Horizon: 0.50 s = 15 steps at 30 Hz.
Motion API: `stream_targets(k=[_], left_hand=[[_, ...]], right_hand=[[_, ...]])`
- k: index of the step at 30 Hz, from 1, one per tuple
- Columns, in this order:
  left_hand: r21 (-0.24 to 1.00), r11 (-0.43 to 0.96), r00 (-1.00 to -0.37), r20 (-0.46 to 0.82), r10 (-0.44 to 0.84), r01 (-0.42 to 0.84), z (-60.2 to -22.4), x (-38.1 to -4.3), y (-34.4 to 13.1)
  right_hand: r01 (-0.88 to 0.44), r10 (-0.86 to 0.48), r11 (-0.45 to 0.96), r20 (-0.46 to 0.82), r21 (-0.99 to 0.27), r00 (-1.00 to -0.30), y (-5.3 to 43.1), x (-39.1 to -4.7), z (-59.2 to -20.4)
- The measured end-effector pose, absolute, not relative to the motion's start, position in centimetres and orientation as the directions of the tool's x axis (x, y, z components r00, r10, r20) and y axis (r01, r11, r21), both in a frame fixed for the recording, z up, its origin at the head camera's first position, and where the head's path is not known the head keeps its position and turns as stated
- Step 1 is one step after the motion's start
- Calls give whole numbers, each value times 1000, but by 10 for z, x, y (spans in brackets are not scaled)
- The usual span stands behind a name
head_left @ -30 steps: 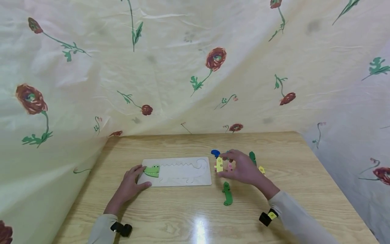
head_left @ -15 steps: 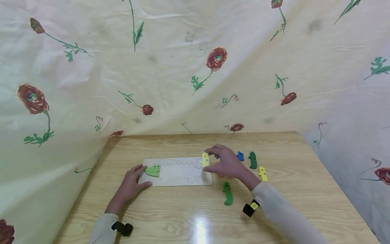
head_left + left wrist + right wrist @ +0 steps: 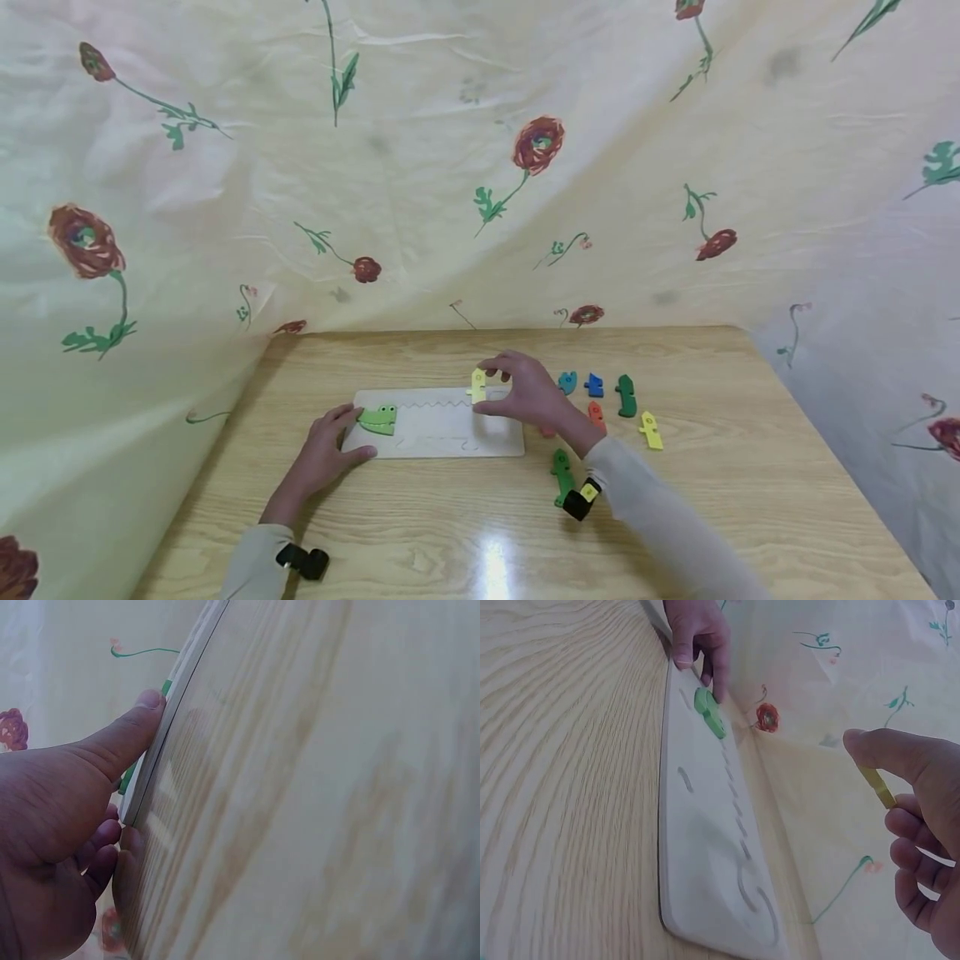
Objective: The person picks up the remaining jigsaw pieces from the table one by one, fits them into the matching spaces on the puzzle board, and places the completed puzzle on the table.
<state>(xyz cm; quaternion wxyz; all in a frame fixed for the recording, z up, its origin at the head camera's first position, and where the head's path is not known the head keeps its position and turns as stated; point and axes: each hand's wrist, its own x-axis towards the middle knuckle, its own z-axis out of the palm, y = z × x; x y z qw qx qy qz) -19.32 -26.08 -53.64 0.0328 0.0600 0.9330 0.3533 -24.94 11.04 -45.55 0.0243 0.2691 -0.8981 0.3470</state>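
The right hand [image 3: 528, 392] is pinching a yellow puzzle piece [image 3: 478, 387] above the white puzzle board [image 3: 435, 423], the piece's long axis running crosswise to it; the left hand [image 3: 326, 447], farther off, is gripping the board's left end.

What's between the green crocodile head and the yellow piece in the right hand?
The head view shows only bare white board, marked by a wavy line.

Flower-print cloth [image 3: 427, 183] behind and beside a wood-grain table [image 3: 420, 517] makes a screened-off nook, in what building I can't tell.
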Motion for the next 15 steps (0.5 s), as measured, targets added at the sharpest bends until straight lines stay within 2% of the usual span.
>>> stream_targets(k=[15], left_hand=[[660,744,-988,-16,155,106,-534,-193,-263]], right_hand=[[-460,-452,568,209,-682,-867,72,-258,-476]])
